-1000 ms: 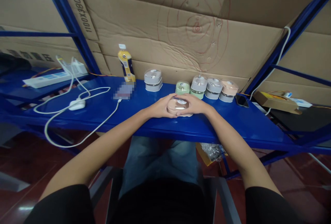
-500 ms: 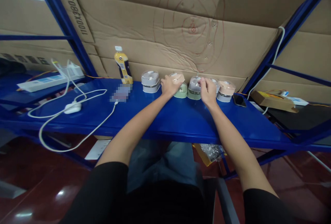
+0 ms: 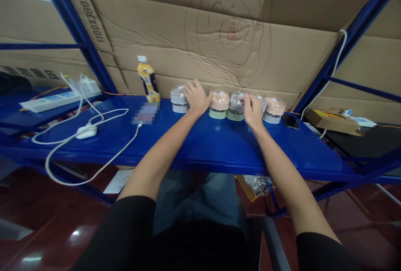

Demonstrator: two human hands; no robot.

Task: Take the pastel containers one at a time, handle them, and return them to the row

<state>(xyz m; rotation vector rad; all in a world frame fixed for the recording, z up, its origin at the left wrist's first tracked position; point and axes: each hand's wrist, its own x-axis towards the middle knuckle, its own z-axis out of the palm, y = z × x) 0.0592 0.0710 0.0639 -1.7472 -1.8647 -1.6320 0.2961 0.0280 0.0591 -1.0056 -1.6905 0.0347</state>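
Note:
Several small two-part plastic containers stand in a row along the back of the blue shelf. My left hand point(image 3: 198, 98) is open, fingers spread, beside the all-grey container point(image 3: 180, 103) and partly in front of it; I cannot tell whether they touch. To its right sits a pink-lidded container with a green base point(image 3: 219, 105), its lid level. My right hand point(image 3: 253, 110) has its fingers curled together at the right edge of a grey-lidded container with a green base point(image 3: 235, 106); what they hold is hidden. Behind that hand another grey container point(image 3: 262, 100) shows partly.
A pink-lidded container with a grey base point(image 3: 274, 109) and a phone point(image 3: 291, 121) lie to the right. Leftward are a yellow bottle point(image 3: 148, 79), a blurred-out item point(image 3: 145, 113), a white cable with charger point(image 3: 87, 131) and a power strip point(image 3: 61, 97). Cardboard point(image 3: 150, 20) backs the shelf point(image 3: 200, 145).
My left hand has let go of the pink lid and moved left toward the all-grey container. The pink lid, tilted before, now rests level on the green base. My right hand stays put.

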